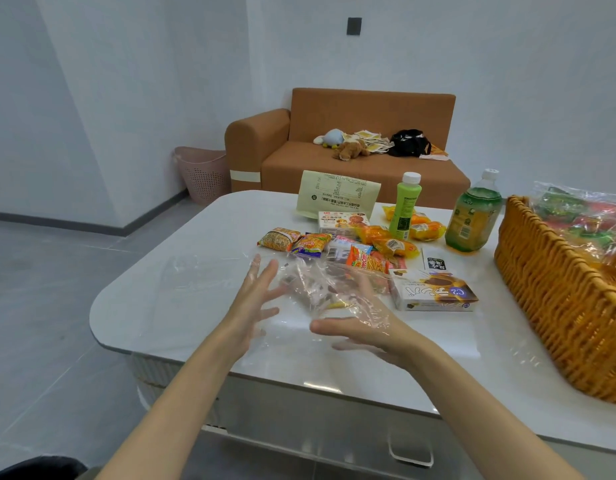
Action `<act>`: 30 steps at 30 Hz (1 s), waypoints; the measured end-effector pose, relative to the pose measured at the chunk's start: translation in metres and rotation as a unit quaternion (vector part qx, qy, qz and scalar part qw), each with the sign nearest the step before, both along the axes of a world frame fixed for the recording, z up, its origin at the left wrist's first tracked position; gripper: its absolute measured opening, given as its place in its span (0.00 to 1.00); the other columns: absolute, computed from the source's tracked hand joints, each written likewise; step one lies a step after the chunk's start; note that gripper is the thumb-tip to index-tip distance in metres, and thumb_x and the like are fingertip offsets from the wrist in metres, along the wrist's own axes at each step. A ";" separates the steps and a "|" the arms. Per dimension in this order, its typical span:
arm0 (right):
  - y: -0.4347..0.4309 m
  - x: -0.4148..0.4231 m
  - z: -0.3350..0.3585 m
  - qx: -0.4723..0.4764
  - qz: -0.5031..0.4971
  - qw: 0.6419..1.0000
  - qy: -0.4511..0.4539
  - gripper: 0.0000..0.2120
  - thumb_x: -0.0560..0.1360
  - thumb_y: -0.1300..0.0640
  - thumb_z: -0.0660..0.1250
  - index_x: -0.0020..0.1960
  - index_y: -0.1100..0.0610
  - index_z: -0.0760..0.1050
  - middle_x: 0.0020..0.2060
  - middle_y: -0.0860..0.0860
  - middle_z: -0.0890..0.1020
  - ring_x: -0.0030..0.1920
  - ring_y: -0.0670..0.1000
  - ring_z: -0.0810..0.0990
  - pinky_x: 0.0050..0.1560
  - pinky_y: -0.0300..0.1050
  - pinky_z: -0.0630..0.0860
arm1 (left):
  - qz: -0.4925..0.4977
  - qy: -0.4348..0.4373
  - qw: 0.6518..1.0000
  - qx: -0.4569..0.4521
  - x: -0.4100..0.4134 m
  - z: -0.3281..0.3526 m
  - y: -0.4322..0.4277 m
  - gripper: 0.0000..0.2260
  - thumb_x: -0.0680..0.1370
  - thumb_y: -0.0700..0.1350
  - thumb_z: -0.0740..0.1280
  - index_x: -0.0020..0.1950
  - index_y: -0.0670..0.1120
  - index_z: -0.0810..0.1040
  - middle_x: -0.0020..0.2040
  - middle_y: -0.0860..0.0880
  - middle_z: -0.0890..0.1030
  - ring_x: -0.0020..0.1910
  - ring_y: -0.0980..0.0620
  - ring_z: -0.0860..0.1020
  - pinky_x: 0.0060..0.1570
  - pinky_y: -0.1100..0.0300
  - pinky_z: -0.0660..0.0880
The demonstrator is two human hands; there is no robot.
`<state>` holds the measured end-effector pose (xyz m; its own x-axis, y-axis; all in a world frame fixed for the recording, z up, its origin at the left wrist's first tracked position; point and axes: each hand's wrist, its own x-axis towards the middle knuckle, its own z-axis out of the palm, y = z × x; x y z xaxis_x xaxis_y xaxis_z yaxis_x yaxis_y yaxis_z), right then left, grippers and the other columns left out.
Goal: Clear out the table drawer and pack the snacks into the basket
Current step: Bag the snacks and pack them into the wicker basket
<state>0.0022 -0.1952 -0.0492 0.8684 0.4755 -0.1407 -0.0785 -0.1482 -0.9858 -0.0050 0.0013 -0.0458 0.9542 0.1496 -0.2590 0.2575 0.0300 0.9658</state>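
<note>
Nearest, below the white table [182, 306] edge, the drawer [334, 427] front sits closed. Above the tabletop, the left hand [254, 303] and right hand [358, 330] face each other with fingers spread and nearly straight. A crumpled clear plastic film [310, 285] stretches between them and drapes over the right hand; neither hand plainly grips it. Just beyond lie loose snack packets [334, 244] and a biscuit box [434, 294]. At the right edge stands the wicker basket [556, 296], with clear-wrapped packets inside. Behind the snacks are a green bottle [405, 206], a tea bottle [473, 216] and a paper bag [337, 195]. Farthest back is a brown sofa [351, 133].
</note>
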 end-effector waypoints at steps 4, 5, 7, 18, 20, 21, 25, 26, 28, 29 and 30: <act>-0.002 0.002 0.005 -0.020 0.026 0.999 -0.025 0.41 0.62 0.50 0.81 0.67 0.31 0.63 0.68 0.44 0.71 0.60 0.51 0.79 0.53 0.53 0.81 | 0.003 -0.026 0.999 0.036 -0.002 -0.001 0.011 0.21 0.81 0.62 0.49 0.73 0.71 0.49 0.56 0.53 0.81 0.58 0.46 0.78 0.64 0.40 0.66; -0.004 0.004 0.008 -0.031 0.008 0.999 -0.037 0.35 0.66 0.51 0.79 0.68 0.40 0.68 0.65 0.45 0.74 0.57 0.49 0.81 0.53 0.52 0.81 | 0.001 -0.034 0.998 0.046 -0.003 0.001 0.016 0.20 0.81 0.62 0.48 0.73 0.72 0.49 0.54 0.54 0.82 0.57 0.47 0.79 0.64 0.40 0.68; -0.010 0.010 0.015 -0.052 -0.076 0.993 -0.068 0.18 0.71 0.56 0.75 0.60 0.49 0.76 0.57 0.48 0.80 0.52 0.48 0.82 0.52 0.50 0.81 | 0.003 -0.043 0.997 0.070 -0.005 0.005 0.027 0.20 0.81 0.62 0.49 0.72 0.72 0.49 0.52 0.53 0.82 0.55 0.47 0.80 0.64 0.41 0.69; -0.001 0.060 0.003 -0.211 -0.253 0.896 -0.296 0.07 0.75 0.53 0.69 0.52 0.52 0.78 0.51 0.48 0.80 0.56 0.50 0.76 0.52 0.45 0.72 | -0.026 0.005 0.969 0.245 -0.018 0.006 0.065 0.21 0.81 0.60 0.52 0.74 0.64 0.56 0.44 0.46 0.83 0.43 0.47 0.82 0.50 0.53 0.75; 0.014 0.072 -0.007 -0.318 -0.181 0.860 -0.356 0.12 0.75 0.50 0.68 0.58 0.49 0.78 0.60 0.50 0.77 0.64 0.54 0.69 0.61 0.48 0.65 | -0.053 0.024 0.962 0.268 -0.016 -0.004 0.061 0.21 0.81 0.61 0.53 0.74 0.65 0.56 0.43 0.47 0.84 0.40 0.49 0.82 0.44 0.57 0.74; 0.022 0.076 -0.011 -0.364 -0.149 0.838 -0.378 0.14 0.76 0.48 0.67 0.61 0.47 0.76 0.65 0.50 0.74 0.67 0.56 0.66 0.65 0.50 0.61 | -0.063 0.029 0.958 0.279 -0.013 -0.008 0.060 0.21 0.80 0.62 0.53 0.74 0.66 0.56 0.42 0.47 0.84 0.39 0.50 0.82 0.42 0.58 0.73; 0.046 0.090 -0.029 -0.502 -0.051 0.782 -0.366 0.22 0.77 0.35 0.57 0.71 0.37 0.64 0.78 0.48 0.54 0.76 0.61 0.47 0.71 0.68 0.40 | -0.084 0.048 0.950 0.296 -0.007 -0.015 0.059 0.21 0.80 0.62 0.52 0.73 0.67 0.56 0.42 0.49 0.82 0.37 0.50 0.82 0.45 0.57 0.74; 0.048 0.093 -0.033 -0.524 -0.037 0.774 -0.355 0.24 0.77 0.33 0.55 0.72 0.34 0.61 0.78 0.48 0.50 0.77 0.63 0.43 0.70 0.71 0.37 | -0.086 0.052 0.949 0.297 -0.007 -0.015 0.060 0.20 0.80 0.62 0.52 0.73 0.67 0.56 0.42 0.49 0.81 0.37 0.50 0.82 0.45 0.57 0.74; 0.048 0.101 -0.043 -0.543 -0.027 0.772 -0.329 0.26 0.75 0.29 0.52 0.72 0.31 0.56 0.79 0.46 0.47 0.76 0.66 0.37 0.67 0.75 0.33 | -0.090 0.054 0.947 0.303 -0.006 -0.015 0.061 0.20 0.80 0.61 0.52 0.73 0.67 0.57 0.41 0.50 0.80 0.37 0.51 0.81 0.45 0.58 0.74; 0.047 0.104 -0.047 -0.546 -0.025 0.775 -0.317 0.27 0.74 0.28 0.51 0.72 0.30 0.54 0.78 0.46 0.47 0.75 0.66 0.34 0.66 0.76 0.32 | -0.092 0.054 0.946 0.307 -0.005 -0.015 0.061 0.21 0.80 0.61 0.52 0.74 0.67 0.57 0.41 0.50 0.80 0.36 0.51 0.80 0.44 0.58 0.73; 0.045 0.106 -0.051 -0.548 -0.023 0.778 -0.305 0.29 0.73 0.27 0.49 0.72 0.29 0.52 0.78 0.45 0.48 0.74 0.66 0.32 0.64 0.78 0.32 | -0.094 0.054 0.944 0.312 -0.003 -0.015 0.061 0.21 0.80 0.61 0.52 0.74 0.66 0.57 0.41 0.50 0.80 0.35 0.52 0.80 0.43 0.59 0.73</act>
